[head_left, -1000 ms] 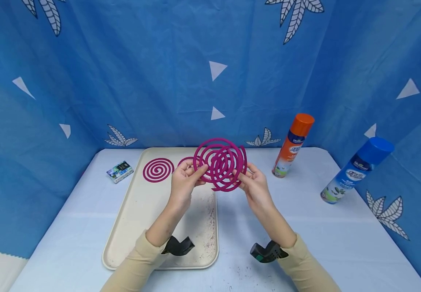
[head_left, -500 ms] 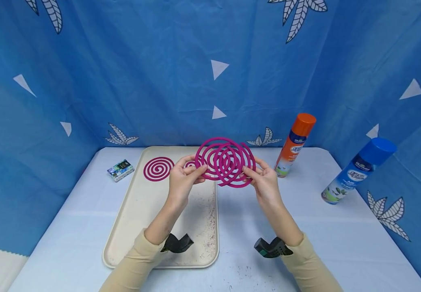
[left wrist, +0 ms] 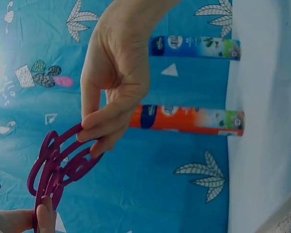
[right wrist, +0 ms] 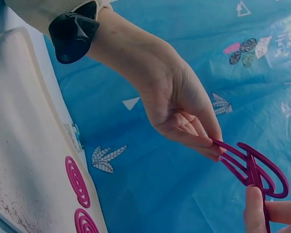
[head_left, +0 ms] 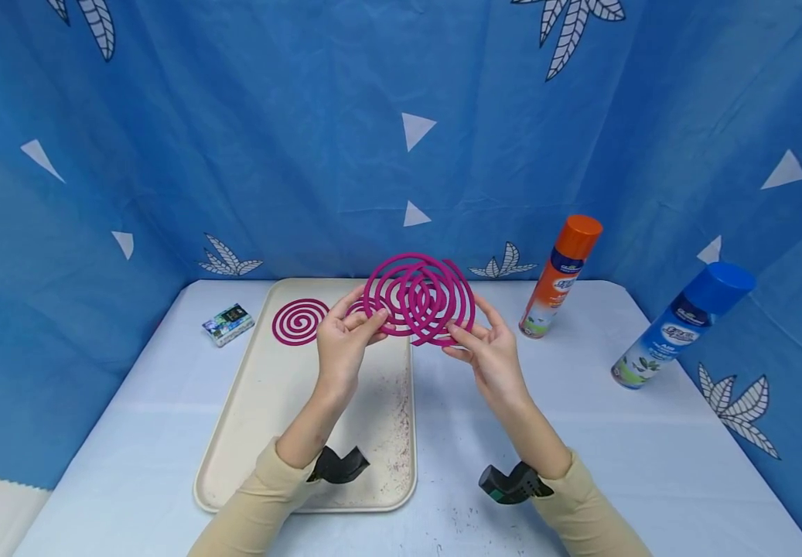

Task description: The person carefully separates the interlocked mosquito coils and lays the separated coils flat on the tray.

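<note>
Two magenta mosquito coils are held up over the tray's right edge, their spirals overlapping and partly interlaced. My left hand point(head_left: 341, 340) pinches the left mosquito coil point(head_left: 407, 256) at its outer ring, thumb on the near face. On the other side my right hand point(head_left: 494, 352) pinches the right mosquito coil point(head_left: 472, 298) near its lower right rim. From the side, in the left wrist view, the coils point(left wrist: 48, 167) stand at an angle to each other. A flat coil point(head_left: 299, 322) lies on the beige tray point(head_left: 282, 433); another beside it is partly hidden behind my left hand.
An orange spray can point(head_left: 559, 278) and a blue spray can point(head_left: 682, 325) stand upright on the right. A small patterned packet point(head_left: 229, 324) lies left of the tray. Dark crumbs speckle the tray's right side. A blue curtain point(head_left: 303, 155) encloses the table's back and sides.
My right hand swung right, spreading the coils apart, then came back left. Both hands and the held coils are slightly higher now. The coils on the tray have not moved.
</note>
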The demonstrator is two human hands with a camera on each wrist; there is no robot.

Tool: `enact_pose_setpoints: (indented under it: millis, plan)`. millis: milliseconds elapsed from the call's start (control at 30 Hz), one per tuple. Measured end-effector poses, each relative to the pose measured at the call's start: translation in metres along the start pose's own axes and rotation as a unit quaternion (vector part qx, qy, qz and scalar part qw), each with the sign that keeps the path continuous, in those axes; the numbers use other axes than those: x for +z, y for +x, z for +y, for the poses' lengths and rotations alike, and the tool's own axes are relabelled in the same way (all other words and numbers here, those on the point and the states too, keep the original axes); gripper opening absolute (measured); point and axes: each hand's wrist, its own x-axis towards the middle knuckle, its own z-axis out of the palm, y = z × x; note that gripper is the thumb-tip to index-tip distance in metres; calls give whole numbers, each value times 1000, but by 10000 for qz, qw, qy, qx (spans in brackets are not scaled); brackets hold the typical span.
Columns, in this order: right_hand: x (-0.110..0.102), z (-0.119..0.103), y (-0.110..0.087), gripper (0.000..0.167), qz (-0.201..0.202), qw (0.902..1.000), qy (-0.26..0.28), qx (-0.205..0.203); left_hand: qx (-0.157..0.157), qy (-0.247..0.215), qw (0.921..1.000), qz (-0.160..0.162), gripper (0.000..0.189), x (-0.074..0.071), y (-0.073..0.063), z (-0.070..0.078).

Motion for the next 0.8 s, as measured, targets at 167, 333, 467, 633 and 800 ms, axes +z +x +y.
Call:
enact_pose_setpoints:
  millis: [167,333,467,633,800]
  plan:
    - [-3,-4,3,63,24,10000,-33,87,102,-33,9999,-126,47,-2,1,1]
    - [-8,-10,6,64,-183,9996,-93,206,128,78,9996,-257,47,-6,3,3]
    - [-12,-13,8,65,-344,9988,-245,246,118,105,9991,-401,48,-8,5,6]
    - [-17,-20,8,64,-455,9981,-389,154,56,94,9984,-556,48,-11,7,9]
    - [-25,-29,9,65,-684,9951,-718,-10,-24,192,9967,-784,49,-16,9,13]
